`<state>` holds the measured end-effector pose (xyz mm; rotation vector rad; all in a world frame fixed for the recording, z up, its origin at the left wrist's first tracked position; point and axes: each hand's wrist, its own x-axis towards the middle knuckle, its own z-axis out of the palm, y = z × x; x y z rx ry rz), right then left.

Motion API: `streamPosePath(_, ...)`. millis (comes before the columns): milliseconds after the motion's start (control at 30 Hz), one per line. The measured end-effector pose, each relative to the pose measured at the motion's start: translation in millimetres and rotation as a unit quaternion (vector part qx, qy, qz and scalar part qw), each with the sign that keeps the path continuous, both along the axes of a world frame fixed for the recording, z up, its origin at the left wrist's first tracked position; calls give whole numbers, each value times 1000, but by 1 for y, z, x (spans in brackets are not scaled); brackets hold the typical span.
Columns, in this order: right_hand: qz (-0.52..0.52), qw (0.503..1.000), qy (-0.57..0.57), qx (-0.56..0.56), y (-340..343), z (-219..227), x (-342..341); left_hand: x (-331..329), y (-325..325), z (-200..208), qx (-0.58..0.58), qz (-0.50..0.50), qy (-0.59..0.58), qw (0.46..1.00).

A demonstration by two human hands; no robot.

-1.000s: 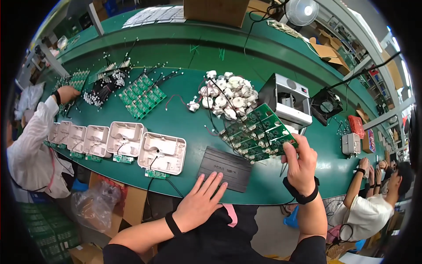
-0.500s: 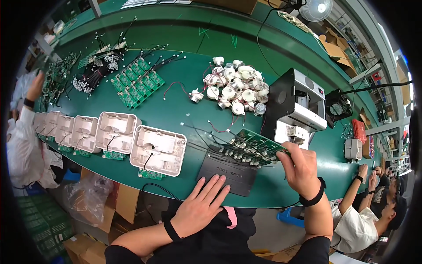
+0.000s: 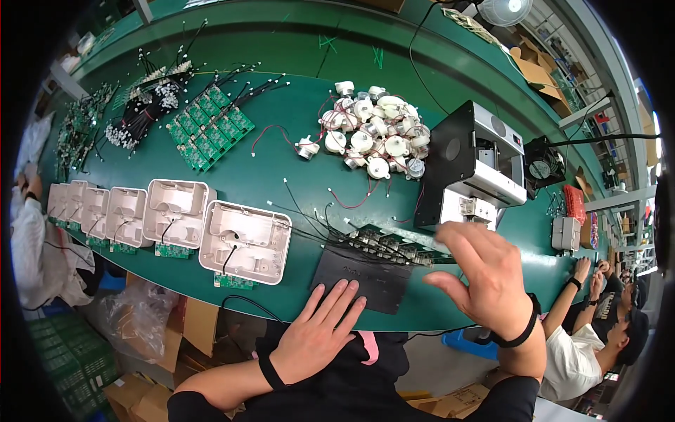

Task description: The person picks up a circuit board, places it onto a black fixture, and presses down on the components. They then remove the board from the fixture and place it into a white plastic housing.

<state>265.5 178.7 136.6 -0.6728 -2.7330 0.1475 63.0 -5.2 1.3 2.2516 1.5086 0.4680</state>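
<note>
Since half a second ago, the green rectangular circuit-board panel with white connectors and black wires [image 3: 395, 247] has come down, and the right hand [image 3: 490, 281], which was pinching its right end, has let its thumb and fingers spread. The left hand [image 3: 313, 343] has kept its place.

In the head view, the landmark is the dark grey, flat rectangular mat [image 3: 383, 292] at the near edge of the dark green smooth table [image 3: 316, 179]. The panel lies along the mat's far edge, its wires trailing leftward; it shows so foreshortened that it may be tilted rather than flat. The right hand is above and to the right of the mat, its grip apart, with thumb and fingertips close to the panel's right end; whether either still brushes it, I cannot tell. The left hand rests palm down on the mat's near edge, fingers extended, its grip apart and holding nothing.

Left of the mat runs a row of off-white plastic open-topped housings [image 3: 264, 247], small green circuit boards wired to them. Beyond the mat is a heap of white round plastic motor-like parts with red wires [image 3: 380, 137]. A black-and-silver boxy metal machine [image 3: 496, 181] stands beyond it to the right. Farther off, beyond the mat to the left, lies a second green circuit-board panel [image 3: 211, 133].
</note>
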Motion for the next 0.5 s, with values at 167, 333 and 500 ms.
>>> streamPosePath(167, -18, 998, -31, 42, -7, -11, -36, -1, 0, -1, 5, -4, 18, 1000)
streamPosePath(333, -70, 986, -112, 102, 23, -26, -42, 3, -1, -5, 37, -13, 37, 999)
streamPosePath(500, -73, 985, -82, 136, 37, -40, -42, 2, -4, -6, 46, -22, 51, 997)
